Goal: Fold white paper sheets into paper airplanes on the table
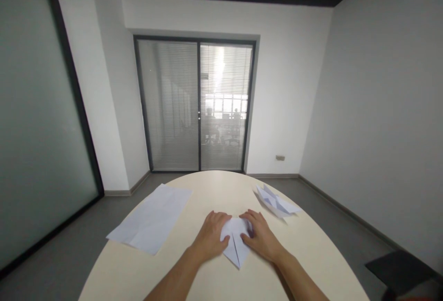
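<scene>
A folded white sheet of paper (236,248) lies on the table in front of me, its point toward me and a slit running down its middle. My left hand (215,232) grips its left side, fingers curled at the far edge and thumb on top. On the right side, my right hand (259,232) holds the paper the same way, thumb pressed near the centre fold. Parts of the paper are hidden under both hands.
Flat white paper sheets (155,218) lie at the table's left edge. A folded paper shape (277,201) with raised flaps sits at the right edge. The round table (214,182) has a curved rim. A dark chair (401,268) stands at lower right.
</scene>
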`<state>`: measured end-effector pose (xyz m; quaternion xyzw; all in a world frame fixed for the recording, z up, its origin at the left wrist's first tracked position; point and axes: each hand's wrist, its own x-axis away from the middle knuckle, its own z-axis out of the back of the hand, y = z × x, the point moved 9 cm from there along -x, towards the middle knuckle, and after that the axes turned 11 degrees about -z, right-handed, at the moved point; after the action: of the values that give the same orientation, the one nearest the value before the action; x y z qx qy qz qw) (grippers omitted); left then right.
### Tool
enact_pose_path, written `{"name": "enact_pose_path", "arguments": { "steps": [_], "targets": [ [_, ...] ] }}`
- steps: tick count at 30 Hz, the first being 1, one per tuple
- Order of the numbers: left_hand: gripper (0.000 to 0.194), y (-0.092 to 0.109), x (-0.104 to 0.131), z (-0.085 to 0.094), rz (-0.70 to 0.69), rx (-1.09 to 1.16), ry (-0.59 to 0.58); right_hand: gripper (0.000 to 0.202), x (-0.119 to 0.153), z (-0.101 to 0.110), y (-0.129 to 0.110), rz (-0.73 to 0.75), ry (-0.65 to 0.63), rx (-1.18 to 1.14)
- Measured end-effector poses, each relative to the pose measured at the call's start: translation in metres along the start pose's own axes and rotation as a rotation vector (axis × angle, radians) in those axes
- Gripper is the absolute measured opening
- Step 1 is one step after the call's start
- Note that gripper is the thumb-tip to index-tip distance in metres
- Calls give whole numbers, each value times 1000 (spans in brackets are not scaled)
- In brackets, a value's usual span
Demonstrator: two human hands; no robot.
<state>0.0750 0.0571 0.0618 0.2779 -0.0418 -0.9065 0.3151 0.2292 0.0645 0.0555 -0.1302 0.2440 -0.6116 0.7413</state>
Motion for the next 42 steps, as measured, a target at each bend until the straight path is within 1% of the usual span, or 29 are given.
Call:
{"name": "enact_pose_path", "arguments": {
  "steps": [5, 7, 9, 11, 13, 16, 21, 25, 27, 29, 32, 35, 37, 40, 42],
  "targets": [
    [58, 5, -2, -1, -38, -53, -27, 37, 1, 6, -2, 18, 49, -8],
    [57, 5, -2, -1, -39, -77, -24, 27, 1, 9, -3, 16, 72, -1],
    [54, 6, -4, 1, -25, -107, -16, 22, 1, 11, -6, 15, 76, 6],
    [48, 4, -5, 3, 4, -139, -15, 25, 2, 12, -10, 26, 62, 19],
    [39, 3, -6, 3, 26, -159, -26, 31, 3, 11, -15, 50, 43, 41],
    [23, 2, -8, 0, 25, -175, -76, 38, 4, 9, -20, 73, 16, 78],
    [24, -1, -8, -10, 6, -224, -157, 42, 8, 6, -34, 92, -22, 156],
    [25, -2, -8, -15, 14, -263, -197, 43, 15, -5, -48, 150, -73, 114],
    [26, -3, -8, -15, 46, -290, -223, 49, 17, -16, -47, 155, -135, 102],
    [26, -4, -8, -15, 88, -326, -240, 57, 18, -28, -39, 120, -195, 117],
    [24, -6, -7, -11, 158, -368, -228, 62, 15, -38, -25, 63, -242, 132],
    [25, -6, -3, -9, 186, -341, -178, 64, 11, -38, -14, 22, -241, 123],
    [31, -5, 0, -9, 183, -306, -136, 65, 9, -36, -10, -6, -227, 114],
    [46, -7, 5, -13, 203, -290, -97, 66, 9, -34, -9, -19, -227, 115],
    [48, -7, 7, -18, 208, -286, -98, 64, 11, -34, -12, -20, -238, 119]
  ]
}}
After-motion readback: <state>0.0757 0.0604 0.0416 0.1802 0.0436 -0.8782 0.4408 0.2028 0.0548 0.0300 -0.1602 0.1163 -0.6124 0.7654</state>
